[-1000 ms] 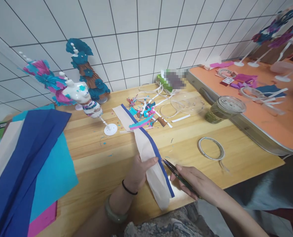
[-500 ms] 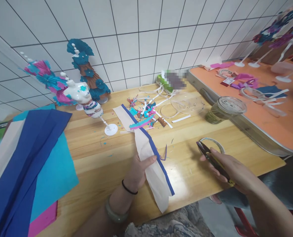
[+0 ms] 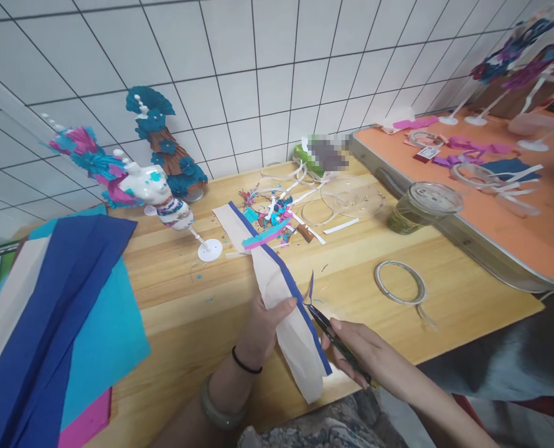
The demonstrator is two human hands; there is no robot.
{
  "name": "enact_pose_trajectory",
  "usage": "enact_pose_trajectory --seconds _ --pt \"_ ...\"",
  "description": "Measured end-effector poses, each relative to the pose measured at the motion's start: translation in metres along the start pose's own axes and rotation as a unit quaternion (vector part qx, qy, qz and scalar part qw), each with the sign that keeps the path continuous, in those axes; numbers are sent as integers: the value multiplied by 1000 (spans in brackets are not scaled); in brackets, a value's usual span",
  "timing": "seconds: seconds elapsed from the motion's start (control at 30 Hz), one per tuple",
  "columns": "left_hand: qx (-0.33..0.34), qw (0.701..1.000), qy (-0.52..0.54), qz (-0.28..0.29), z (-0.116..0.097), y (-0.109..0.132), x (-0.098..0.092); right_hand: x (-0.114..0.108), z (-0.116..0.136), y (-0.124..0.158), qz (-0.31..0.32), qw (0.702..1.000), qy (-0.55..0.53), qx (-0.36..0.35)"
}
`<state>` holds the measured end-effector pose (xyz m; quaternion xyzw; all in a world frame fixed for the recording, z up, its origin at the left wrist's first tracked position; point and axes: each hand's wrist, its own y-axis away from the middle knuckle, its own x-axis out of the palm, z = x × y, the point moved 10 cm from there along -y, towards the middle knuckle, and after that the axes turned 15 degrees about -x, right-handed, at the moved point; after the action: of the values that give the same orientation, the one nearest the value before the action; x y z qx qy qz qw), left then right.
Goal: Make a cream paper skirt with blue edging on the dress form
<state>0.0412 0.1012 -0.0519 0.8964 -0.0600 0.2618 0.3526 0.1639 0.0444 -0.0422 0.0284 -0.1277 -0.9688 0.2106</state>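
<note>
A long strip of white crepe paper [image 3: 284,311] with a narrow dark-blue edge [image 3: 292,283] lies slantwise over the wooden table. My left hand [image 3: 262,320] pinches it near its middle, thumb on top beside the blue edge. In my right hand [image 3: 356,348] are black snips [image 3: 335,339], fingers wrapped round them. Their pointed tip meets the blue edge just right of my left thumb. A thin blue sliver of paper [image 3: 311,286] sticks up beside the tip. Across the upper part of the strip rests a turquoise-and-pink paper band [image 3: 267,235].
Paper scraps [image 3: 281,214] are heaped behind the strip. A wire ring [image 3: 401,282] and a lidded jar [image 3: 421,205] stand to the right. Folded crepe sheets [image 3: 38,323] cover the left side, near a white mannequin figure [image 3: 149,186]. An orange-topped table [image 3: 505,205] adjoins on the right.
My right hand has moved left with the snips, from beside the wire ring to the strip's blue edge. My left hand keeps its hold on the strip.
</note>
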Motion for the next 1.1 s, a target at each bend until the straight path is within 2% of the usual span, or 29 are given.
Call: enact_pose_trajectory --seconds 0.23,0.5,1.1 --pt "0 999 -49 -5 6 -2 -3 17 5 -8 1 998 -56 -11" --pt "-7 999 -47 -5 7 0 -1 14 24 -21 -22 999 11 -47" --pt "35 993 -108 -42 7 -3 -11 18 8 -22 -79 994 -33 -64"
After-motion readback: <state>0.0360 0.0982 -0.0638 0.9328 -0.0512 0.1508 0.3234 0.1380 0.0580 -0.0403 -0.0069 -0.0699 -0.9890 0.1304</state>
